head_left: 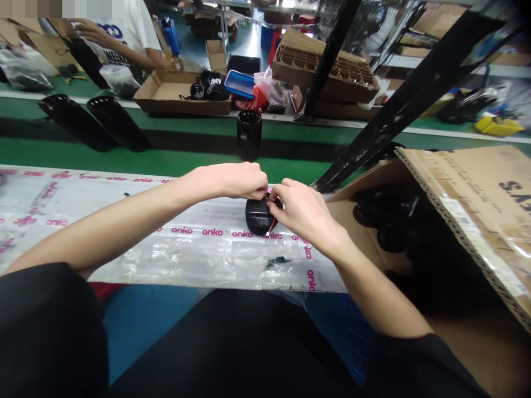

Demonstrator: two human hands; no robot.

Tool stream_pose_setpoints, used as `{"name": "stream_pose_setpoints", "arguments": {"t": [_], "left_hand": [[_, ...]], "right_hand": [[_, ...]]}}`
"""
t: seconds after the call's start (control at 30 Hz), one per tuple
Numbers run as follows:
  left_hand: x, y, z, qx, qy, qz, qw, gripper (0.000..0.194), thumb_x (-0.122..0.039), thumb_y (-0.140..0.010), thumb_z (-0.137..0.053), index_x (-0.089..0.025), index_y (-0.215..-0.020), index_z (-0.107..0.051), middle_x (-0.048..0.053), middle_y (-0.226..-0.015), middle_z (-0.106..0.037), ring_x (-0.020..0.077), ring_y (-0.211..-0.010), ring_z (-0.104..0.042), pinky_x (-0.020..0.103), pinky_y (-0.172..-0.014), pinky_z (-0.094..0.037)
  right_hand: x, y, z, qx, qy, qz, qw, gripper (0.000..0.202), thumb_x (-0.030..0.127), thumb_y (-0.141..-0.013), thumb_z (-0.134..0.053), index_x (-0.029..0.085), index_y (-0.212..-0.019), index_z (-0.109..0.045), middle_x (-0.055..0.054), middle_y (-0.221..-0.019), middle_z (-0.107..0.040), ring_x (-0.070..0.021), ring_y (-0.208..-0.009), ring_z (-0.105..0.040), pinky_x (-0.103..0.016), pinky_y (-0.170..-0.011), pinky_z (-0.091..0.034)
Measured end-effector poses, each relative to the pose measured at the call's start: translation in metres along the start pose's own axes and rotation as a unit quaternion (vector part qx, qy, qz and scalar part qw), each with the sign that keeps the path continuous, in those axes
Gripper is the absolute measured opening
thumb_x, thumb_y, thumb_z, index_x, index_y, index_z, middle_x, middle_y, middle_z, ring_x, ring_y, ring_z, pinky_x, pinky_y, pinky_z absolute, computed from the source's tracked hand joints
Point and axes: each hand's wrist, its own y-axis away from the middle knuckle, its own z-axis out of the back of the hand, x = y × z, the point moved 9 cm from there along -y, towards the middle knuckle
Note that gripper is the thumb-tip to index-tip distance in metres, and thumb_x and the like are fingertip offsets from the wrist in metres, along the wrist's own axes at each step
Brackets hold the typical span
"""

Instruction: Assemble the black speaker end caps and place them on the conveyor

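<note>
A small black rounded part lies on the plastic-covered bench. Thin red and black wires with a white connector hang over its right side. My left hand is closed at the part's top edge, its fingertips curled down; what they pinch is too small to make out. Touching the upper right of the part, my right hand has thumb and fingers pinched near the wires, and whatever is between them is hidden.
Behind the bench, a green conveyor carries black cylindrical housings. An open carton with black parts stands at the right, beside a slanted black post. A person is at the upper left.
</note>
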Motion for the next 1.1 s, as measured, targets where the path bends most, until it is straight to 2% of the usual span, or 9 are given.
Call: {"name": "stream_pose_setpoints", "arguments": {"t": [0.13,0.27,0.53,0.63,0.73,0.8,0.87,0.97,1.1], "left_hand": [[-0.002,-0.003,0.001,-0.015,0.005,-0.027,1.0,0.019,-0.019,-0.086,-0.068,-0.022,-0.071,-0.08,0.0,-0.056,-0.062,0.0149,-0.048,-0.045,0.033,-0.059,-0.031],[-0.008,-0.002,-0.001,0.005,-0.056,-0.053,0.997,0.027,-0.02,-0.092,-0.059,-0.021,-0.084,-0.084,0.004,-0.066,-0.072,0.0151,-0.052,-0.051,0.032,-0.058,-0.032],[-0.026,-0.026,0.008,0.055,-0.152,0.027,0.986,0.012,-0.022,-0.077,-0.082,-0.019,-0.066,-0.08,0.004,-0.053,-0.065,0.0209,-0.054,-0.063,0.032,-0.056,-0.04],[-0.044,-0.026,0.013,-0.01,-0.163,0.033,0.986,0.015,-0.013,-0.078,-0.082,-0.018,-0.065,-0.077,0.004,-0.052,-0.063,0.0214,-0.055,-0.066,0.032,-0.061,-0.046],[-0.053,-0.013,0.012,-0.047,-0.188,0.013,0.981,0.023,-0.005,-0.084,-0.07,-0.018,-0.066,-0.075,0.005,-0.056,-0.066,0.0203,-0.052,-0.064,0.032,-0.059,-0.044],[-0.051,-0.008,0.006,-0.027,-0.208,-0.011,0.978,0.027,-0.003,-0.086,-0.065,-0.018,-0.065,-0.073,0.005,-0.056,-0.065,0.0187,-0.046,-0.06,0.032,-0.054,-0.04],[-0.046,-0.009,0.002,-0.004,-0.218,-0.034,0.975,0.028,-0.005,-0.088,-0.063,-0.018,-0.065,-0.072,0.005,-0.057,-0.066,0.018,-0.044,-0.058,0.032,-0.05,-0.035],[-0.041,-0.016,0.001,0.005,-0.223,-0.062,0.973,0.024,-0.006,-0.088,-0.063,-0.018,-0.071,-0.076,0.006,-0.062,-0.069,0.0191,-0.048,-0.061,0.032,-0.052,-0.036],[-0.036,-0.017,-0.003,-0.001,-0.21,-0.079,0.974,0.02,-0.009,-0.09,-0.064,-0.019,-0.08,-0.079,0.008,-0.066,-0.074,0.0225,-0.055,-0.066,0.033,-0.058,-0.041]], "right_hand": [[-0.003,0.007,-0.009,-0.023,-0.095,0.013,0.995,0.015,0.01,-0.09,-0.06,0.02,-0.09,-0.071,-0.002,-0.081,-0.066,-0.0183,-0.075,-0.062,-0.03,-0.065,-0.035],[-0.013,0.011,-0.012,-0.058,-0.266,0.018,0.962,0.019,0.003,-0.077,-0.062,0.02,-0.082,-0.067,0.006,-0.067,-0.053,-0.0133,-0.065,-0.054,-0.027,-0.067,-0.04],[-0.009,0.038,0.0,-0.081,-0.368,0.088,0.922,0.02,0.01,-0.087,-0.062,0.024,-0.092,-0.076,-0.002,-0.098,-0.069,-0.0183,-0.089,-0.067,-0.034,-0.084,-0.053],[-0.057,0.063,0.011,-0.148,-0.361,0.018,0.921,0.02,0.015,-0.092,-0.062,0.024,-0.1,-0.077,-0.003,-0.1,-0.073,-0.0196,-0.09,-0.069,-0.035,-0.085,-0.055],[-0.143,0.101,0.01,-0.216,-0.227,-0.166,0.935,0.016,0.023,-0.092,-0.064,0.022,-0.099,-0.078,-0.005,-0.097,-0.075,-0.0209,-0.081,-0.068,-0.035,-0.078,-0.054],[-0.198,0.128,-0.001,-0.2,-0.089,-0.298,0.929,0.018,0.024,-0.09,-0.064,0.02,-0.099,-0.079,-0.009,-0.098,-0.074,-0.0245,-0.085,-0.07,-0.038,-0.08,-0.054],[-0.236,0.145,-0.017,-0.163,-0.012,-0.376,0.912,0.026,0.024,-0.088,-0.064,0.017,-0.108,-0.08,-0.014,-0.104,-0.074,-0.0297,-0.093,-0.071,-0.041,-0.085,-0.055],[-0.258,0.15,-0.041,-0.143,0.012,-0.404,0.903,0.04,0.024,-0.088,-0.065,0.012,-0.124,-0.075,-0.021,-0.114,-0.072,-0.0365,-0.105,-0.07,-0.047,-0.093,-0.054],[-0.245,0.142,-0.059,-0.143,0.024,-0.39,0.909,0.041,0.025,-0.092,-0.06,0.008,-0.127,-0.072,-0.026,-0.121,-0.069,-0.0419,-0.118,-0.064,-0.055,-0.102,-0.051]]}}
